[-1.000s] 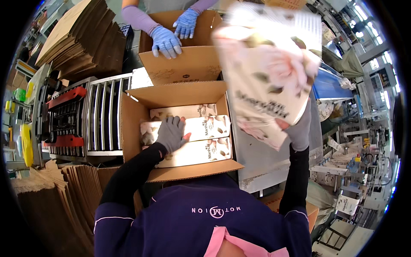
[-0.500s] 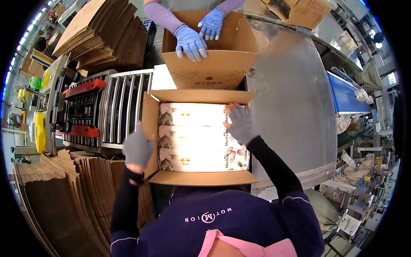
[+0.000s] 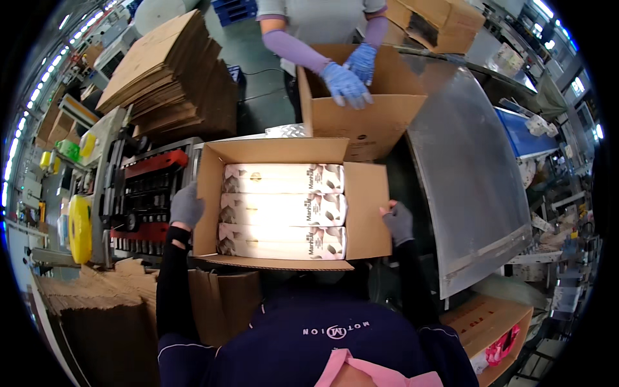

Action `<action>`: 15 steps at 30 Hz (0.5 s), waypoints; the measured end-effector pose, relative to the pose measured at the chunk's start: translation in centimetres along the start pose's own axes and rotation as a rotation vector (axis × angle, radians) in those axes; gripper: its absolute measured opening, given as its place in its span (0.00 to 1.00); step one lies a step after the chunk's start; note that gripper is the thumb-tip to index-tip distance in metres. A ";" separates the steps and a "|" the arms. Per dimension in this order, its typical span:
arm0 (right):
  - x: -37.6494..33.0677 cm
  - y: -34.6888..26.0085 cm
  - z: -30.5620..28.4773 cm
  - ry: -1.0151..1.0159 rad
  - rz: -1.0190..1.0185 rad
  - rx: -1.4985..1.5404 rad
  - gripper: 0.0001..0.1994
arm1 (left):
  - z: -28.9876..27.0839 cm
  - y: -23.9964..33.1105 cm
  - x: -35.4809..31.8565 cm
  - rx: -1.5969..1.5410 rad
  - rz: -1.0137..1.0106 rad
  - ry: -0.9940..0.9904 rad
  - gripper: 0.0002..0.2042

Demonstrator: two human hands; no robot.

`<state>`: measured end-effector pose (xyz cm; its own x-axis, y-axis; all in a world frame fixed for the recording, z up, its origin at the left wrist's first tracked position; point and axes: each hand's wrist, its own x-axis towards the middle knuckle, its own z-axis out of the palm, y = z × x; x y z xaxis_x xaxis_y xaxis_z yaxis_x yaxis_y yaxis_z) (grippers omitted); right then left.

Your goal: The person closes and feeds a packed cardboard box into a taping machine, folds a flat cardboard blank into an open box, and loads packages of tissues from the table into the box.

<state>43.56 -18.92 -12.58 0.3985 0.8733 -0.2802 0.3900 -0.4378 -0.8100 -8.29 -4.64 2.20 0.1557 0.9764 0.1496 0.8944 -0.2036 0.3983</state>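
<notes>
An open cardboard carton [image 3: 271, 152] is in front of me, its flaps raised or spread outward. Inside lie three soft white packs [image 3: 277, 209] side by side, with flower print at their ends. My left hand [image 3: 187, 206], in a grey glove, grips the carton's left side, its fingertips partly hidden against the board. At the opposite side my right hand [image 3: 398, 222] pinches the outer edge of the right flap [image 3: 367, 209]; its glove leaves some fingertips bare.
Across from me, a co-worker's blue-gloved hands [image 3: 348, 80] rest over another open carton [image 3: 367, 116]. A roller conveyor with red parts [image 3: 155, 164] lies left, a metal table [image 3: 471, 193] right. Flat cardboard stacks [image 3: 174, 77] stand far left, others [image 3: 109, 303] near left.
The carton has moved left toward the red conveyor parts. My right hand has left the packs and taken the right flap, now spread outward. My left hand has closed on the left side.
</notes>
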 end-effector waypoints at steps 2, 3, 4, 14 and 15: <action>-1.9 -7.1 -1.6 -0.271 -0.310 0.582 0.26 | -0.6 0.5 0.1 0.340 0.038 -0.135 0.06; -2.6 -12.7 -1.4 -0.411 -0.664 0.349 0.27 | 0.0 1.2 0.0 0.432 -0.003 -0.280 0.07; -3.3 -17.8 0.4 -0.529 -1.012 0.087 0.29 | 1.1 2.2 0.2 0.516 -0.041 -0.422 0.09; -8.5 -26.6 14.2 -1.039 -0.905 -0.923 0.52 | 4.7 4.2 4.0 0.147 0.008 -0.929 0.37; -7.8 -28.2 14.5 -1.187 -0.814 -0.997 0.51 | 4.2 4.6 3.9 0.155 -0.039 -0.919 0.38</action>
<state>17.47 -10.29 4.97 -0.7326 0.3875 -0.5597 0.6618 0.5980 -0.4522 -1.77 -1.46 0.79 0.3359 0.6693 -0.6627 0.9416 -0.2224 0.2527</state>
